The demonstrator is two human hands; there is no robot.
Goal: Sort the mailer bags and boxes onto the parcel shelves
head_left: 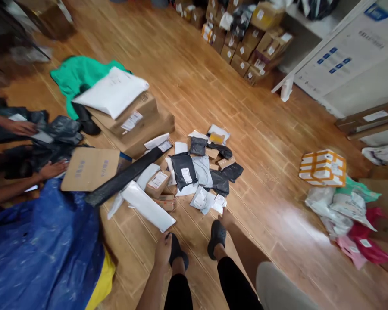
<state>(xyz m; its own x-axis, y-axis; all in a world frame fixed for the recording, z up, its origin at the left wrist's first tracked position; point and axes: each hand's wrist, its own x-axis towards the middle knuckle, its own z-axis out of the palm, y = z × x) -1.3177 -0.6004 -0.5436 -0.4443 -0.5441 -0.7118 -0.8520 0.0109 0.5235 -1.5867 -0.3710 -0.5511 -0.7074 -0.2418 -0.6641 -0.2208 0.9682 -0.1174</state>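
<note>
A loose pile of small parcels (200, 172), grey, black and white mailers mixed with little cardboard boxes, lay on the wooden floor (213, 99) just ahead of the person's feet. At its near edge sat a small white packet (219, 203) with a label.

The right hand (226, 217) hung low just beside that packet, not touching it. Its fingers were turned away from the camera, so how far open it was could not be told; nothing showed in it. The left hand (163, 249) hung beside the left of two black shoes (216, 234), fingers slack and pointing down, holding nothing. A long white mailer (148, 209) lay near it.

By the look of it, this was a stoop toward the pile with no parcel yet picked. Lifting the near packet would call for the right hand to go slightly forward and pinch its thin edge.

A long black parcel (126, 176) lay slantwise left of the pile, with stacked cardboard boxes (132, 120) behind it. At the far left, two hands of other people (22, 127) (53, 169) rested on dark bags and near a flat cardboard sheet (90, 168), above a blue plastic sheet (42, 249). To the right, well apart, stood an orange-taped box (323, 168).
</note>
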